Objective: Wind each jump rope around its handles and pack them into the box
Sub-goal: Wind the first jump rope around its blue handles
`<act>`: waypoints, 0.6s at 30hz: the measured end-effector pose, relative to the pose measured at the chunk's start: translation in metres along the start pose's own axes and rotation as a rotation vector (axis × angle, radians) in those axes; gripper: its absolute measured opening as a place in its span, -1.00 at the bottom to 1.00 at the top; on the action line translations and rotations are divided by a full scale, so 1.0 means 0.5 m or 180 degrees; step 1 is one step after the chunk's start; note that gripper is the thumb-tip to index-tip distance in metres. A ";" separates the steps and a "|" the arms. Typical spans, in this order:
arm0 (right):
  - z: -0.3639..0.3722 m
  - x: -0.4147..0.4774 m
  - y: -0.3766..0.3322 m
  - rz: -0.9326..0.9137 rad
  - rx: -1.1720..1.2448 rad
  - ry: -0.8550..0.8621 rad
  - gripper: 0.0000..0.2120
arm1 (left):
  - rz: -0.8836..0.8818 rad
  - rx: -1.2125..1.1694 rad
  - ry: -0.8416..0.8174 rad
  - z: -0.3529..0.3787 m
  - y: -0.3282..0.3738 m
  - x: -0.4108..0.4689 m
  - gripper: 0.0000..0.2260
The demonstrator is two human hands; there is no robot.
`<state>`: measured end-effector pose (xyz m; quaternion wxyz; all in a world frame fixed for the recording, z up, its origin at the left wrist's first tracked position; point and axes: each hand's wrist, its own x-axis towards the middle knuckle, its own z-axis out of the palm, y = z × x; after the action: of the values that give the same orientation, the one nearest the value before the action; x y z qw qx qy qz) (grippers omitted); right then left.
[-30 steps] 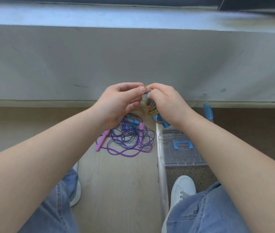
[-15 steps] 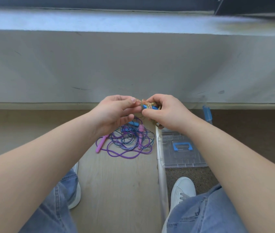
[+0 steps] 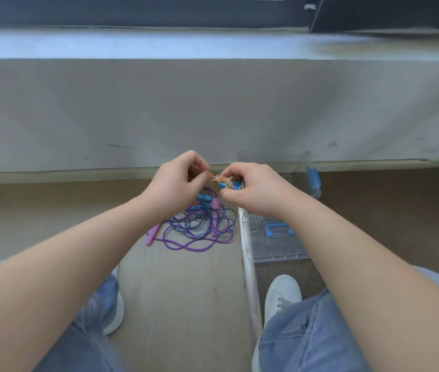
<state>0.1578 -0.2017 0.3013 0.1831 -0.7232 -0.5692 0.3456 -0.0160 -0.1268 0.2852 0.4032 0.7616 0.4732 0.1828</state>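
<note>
My right hand point(image 3: 250, 189) grips a wound jump rope bundle point(image 3: 229, 183) with blue handles and a multicoloured cord. My left hand point(image 3: 176, 183) pinches the loose orange end of that cord point(image 3: 211, 176) just left of the bundle. Both hands hover above the floor. Below them lies a tangled pile of ropes point(image 3: 195, 226): a purple cord, a blue-and-white braided cord, pink handles point(image 3: 215, 214) and a blue handle point(image 3: 205, 197). The clear plastic box point(image 3: 274, 247) with a blue latch point(image 3: 277, 229) sits right of the pile, partly hidden by my right forearm.
A grey low wall point(image 3: 213, 111) runs across just beyond the hands. A pale metal strip point(image 3: 249, 267) divides the wood floor from the dark carpet. A blue clip point(image 3: 312, 178) of the box stands near the wall. My knees and white shoes point(image 3: 282, 294) sit at the bottom.
Both hands have dropped lower and slightly apart. My left hand has drawn the orange cord end out to the left of the bundle, which now lies level in my right hand.
</note>
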 end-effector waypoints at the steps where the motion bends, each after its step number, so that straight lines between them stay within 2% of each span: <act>1: 0.001 -0.005 -0.001 -0.0032 -0.0021 0.0041 -0.79 | -0.0097 -0.0223 -0.0005 0.004 0.003 -0.005 -0.94; 8: 0.008 -0.036 0.015 -0.0030 0.0215 0.0213 -0.78 | -0.0880 -0.1766 -0.0445 0.023 0.038 -0.027 -0.95; 10: 0.013 -0.038 0.029 -0.0024 0.0213 0.0270 -0.74 | -0.1016 -0.1833 -0.0484 0.040 0.039 -0.024 -0.96; 13: 0.015 -0.027 0.052 0.0118 0.0405 0.0452 -0.76 | -0.0987 -0.1807 -0.0332 0.074 0.030 -0.010 -0.80; 16: 0.009 0.001 0.080 0.0466 0.0888 0.0583 -0.76 | -0.1129 -0.1807 -0.0122 0.115 0.006 0.011 -0.73; 18: 0.001 0.028 0.103 0.0734 0.1268 0.0630 -0.76 | -0.1290 -0.1814 -0.0199 0.141 -0.016 0.025 -0.71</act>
<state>0.1953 -0.2030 0.2629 0.3363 -0.7633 -0.3829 0.3970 0.0321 -0.1451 0.2348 0.6420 0.5143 0.5322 0.2005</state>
